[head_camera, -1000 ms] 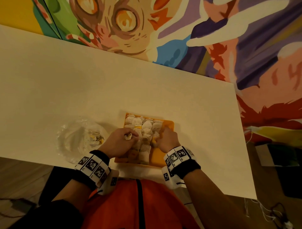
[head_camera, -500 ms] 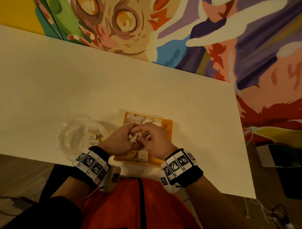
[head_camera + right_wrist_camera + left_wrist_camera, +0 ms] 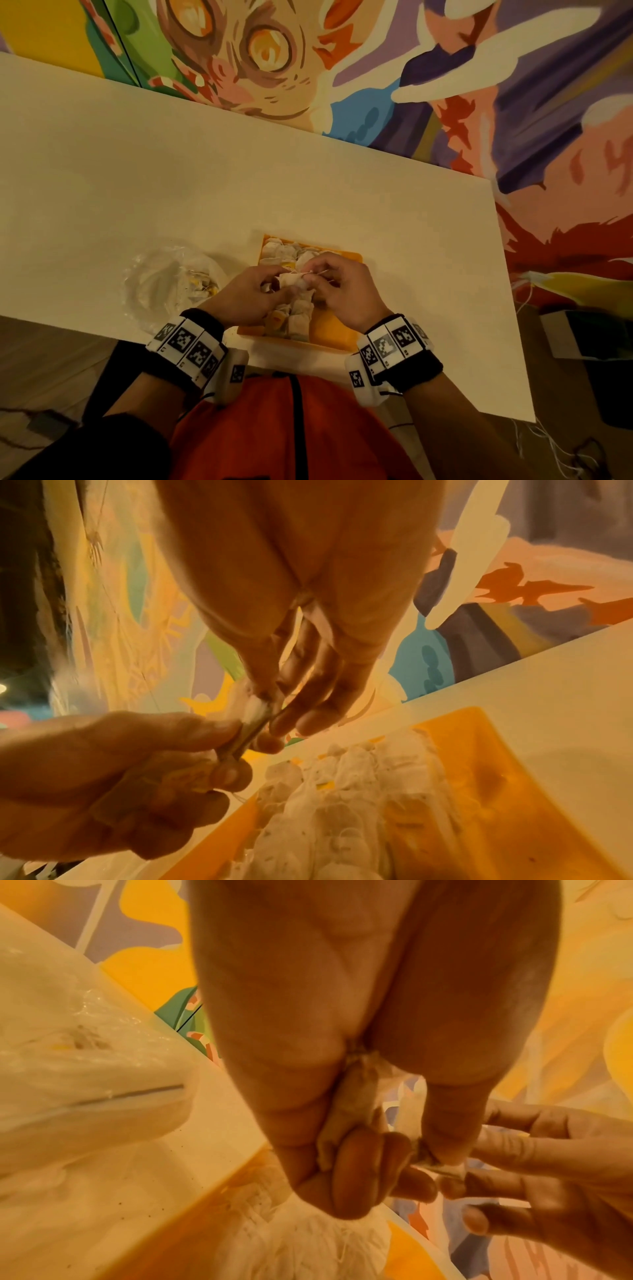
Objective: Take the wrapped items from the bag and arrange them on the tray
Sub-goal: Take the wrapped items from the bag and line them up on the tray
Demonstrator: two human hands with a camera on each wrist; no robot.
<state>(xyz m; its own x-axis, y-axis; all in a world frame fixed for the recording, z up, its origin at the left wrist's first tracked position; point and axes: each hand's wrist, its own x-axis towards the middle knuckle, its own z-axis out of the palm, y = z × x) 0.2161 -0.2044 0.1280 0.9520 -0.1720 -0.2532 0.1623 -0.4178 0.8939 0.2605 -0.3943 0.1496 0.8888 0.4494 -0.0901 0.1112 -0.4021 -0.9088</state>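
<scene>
An orange tray [image 3: 329, 334] sits near the table's front edge, its left part covered with several white wrapped items [image 3: 298, 317]. Both hands meet just above it. My left hand [image 3: 253, 294] grips a small bunch of white wrapped items [image 3: 356, 1104] in curled fingers. My right hand [image 3: 337, 289] pinches the end of one of them [image 3: 255, 714] between thumb and forefinger, its other fingers straight. A clear plastic bag [image 3: 171, 284] with a few items inside lies on the table left of the tray.
The white table [image 3: 171, 171] stretches far and left, with its right edge [image 3: 510, 308] close to the tray. A painted wall [image 3: 376, 68] runs behind it. Boxes [image 3: 589, 335] and cables lie on the floor at right.
My right hand left the tray's items and came left to meet my left hand. Both hands now hold the wrapped items slightly higher over the tray's middle.
</scene>
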